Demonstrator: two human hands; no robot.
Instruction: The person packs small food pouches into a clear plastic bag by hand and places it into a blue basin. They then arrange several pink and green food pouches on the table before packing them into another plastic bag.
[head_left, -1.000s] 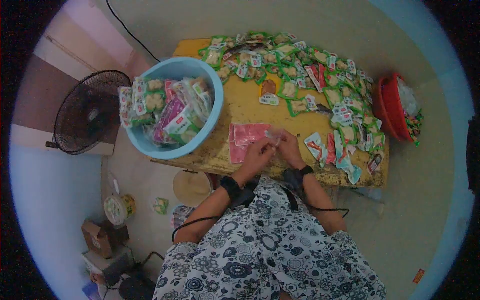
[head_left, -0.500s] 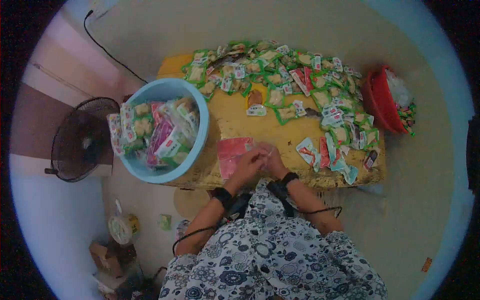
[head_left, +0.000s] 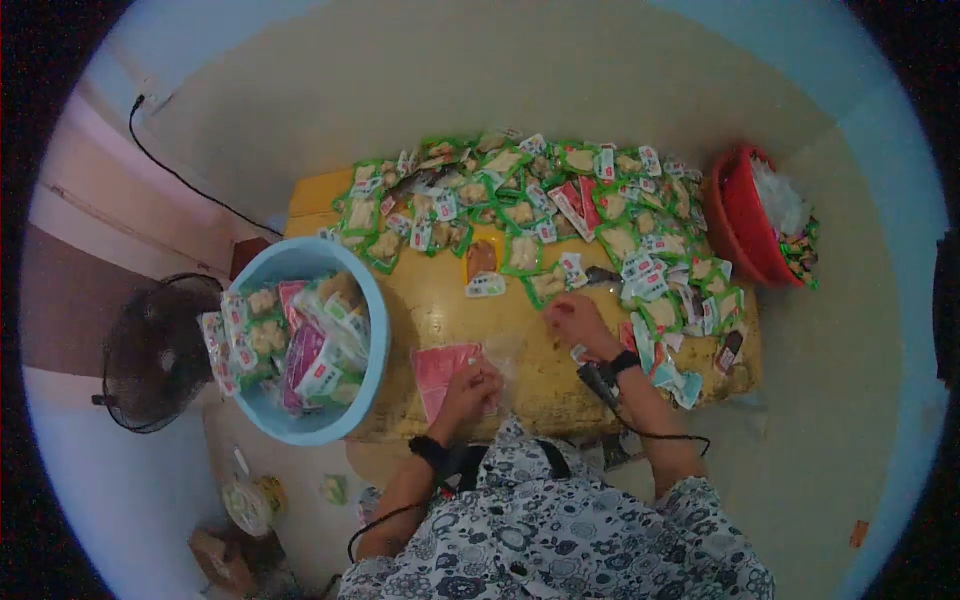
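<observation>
My left hand is closed, its fingers curled round the edge of a clear plastic bag that is hard to make out. It rests over the right side of a pink-red sheet lying flat on the yellow table. My right hand is out over the table with bent fingers drawn together; what they hold, if anything, is hidden. Just beyond its fingertips lies a green-edged food packet. An orange-edged packet with brown contents lies farther left.
Many green-edged packets are heaped along the back and right. A light-blue basin full of packets stands left, near a black fan. Red basins stand at the right. A small dark packet lies near the right edge.
My hands, together beside the pink-red sheet before, are now apart. The right hand has moved right and forward toward the packets; the left has moved over the sheet. The view has shifted too.
</observation>
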